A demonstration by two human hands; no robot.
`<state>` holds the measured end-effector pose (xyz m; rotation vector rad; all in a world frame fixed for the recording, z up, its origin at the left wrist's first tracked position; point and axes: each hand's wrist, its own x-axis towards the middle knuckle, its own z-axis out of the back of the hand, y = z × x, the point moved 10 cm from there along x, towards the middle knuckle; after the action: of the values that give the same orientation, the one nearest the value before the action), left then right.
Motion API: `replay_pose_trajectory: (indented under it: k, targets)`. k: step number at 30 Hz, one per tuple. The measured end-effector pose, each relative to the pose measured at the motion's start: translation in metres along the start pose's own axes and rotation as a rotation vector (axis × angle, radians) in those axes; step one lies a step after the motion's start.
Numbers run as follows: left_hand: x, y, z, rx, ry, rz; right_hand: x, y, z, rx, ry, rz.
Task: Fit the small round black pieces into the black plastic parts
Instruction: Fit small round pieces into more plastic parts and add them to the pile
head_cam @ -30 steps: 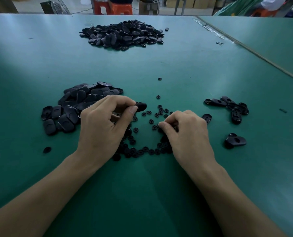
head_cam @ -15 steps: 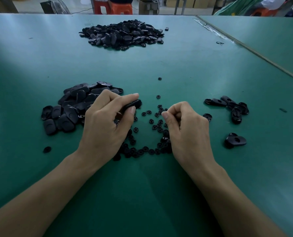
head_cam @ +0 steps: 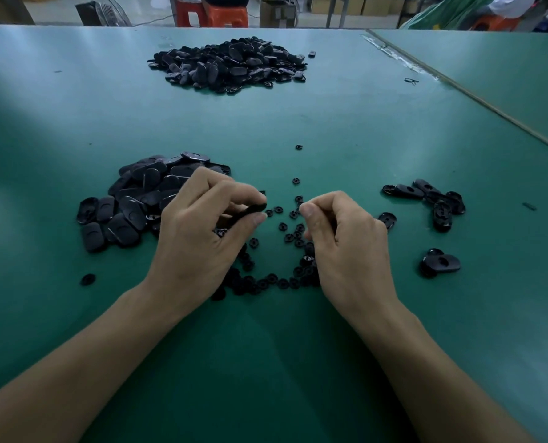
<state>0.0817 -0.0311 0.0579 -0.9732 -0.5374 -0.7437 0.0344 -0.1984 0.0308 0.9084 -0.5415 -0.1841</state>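
My left hand (head_cam: 202, 231) pinches one oval black plastic part (head_cam: 248, 211) edge-on between thumb and fingers, raised just above the table. My right hand (head_cam: 346, 241) is curled with thumb and forefinger pressed together near a hand's width to the right; a small round piece between them cannot be seen. Several small round black pieces (head_cam: 285, 235) lie scattered between and under both hands. A heap of oval black parts (head_cam: 138, 199) lies left of my left hand.
A bigger heap of black parts (head_cam: 231, 63) sits far back on the green table (head_cam: 330, 116). A small group of parts (head_cam: 432, 199) and a separate pair (head_cam: 440, 263) lie to the right. One loose piece (head_cam: 88, 279) lies at the left. A table seam (head_cam: 490, 107) runs diagonally at the right.
My right hand lifted from the scattered round pieces and moved up toward my left hand. My left hand turned the oval part and brought it slightly toward the right.
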Motion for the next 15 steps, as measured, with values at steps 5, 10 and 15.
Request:
replay_pose_trajectory:
  k: [5,10,15]
  targets:
    - [0.0011,0.0011,0.0045,0.048,-0.024,0.017,0.0001,-0.0001,-0.0015,-0.008,0.010,0.012]
    - [0.0024,0.0001,-0.0002,0.122,0.020,-0.012,-0.0005,0.0050,0.0009,0.001,-0.018,0.050]
    - [0.0029,-0.0009,0.0057,0.085,-0.028,-0.016,-0.0012,0.0081,0.0018,0.018,-0.021,0.073]
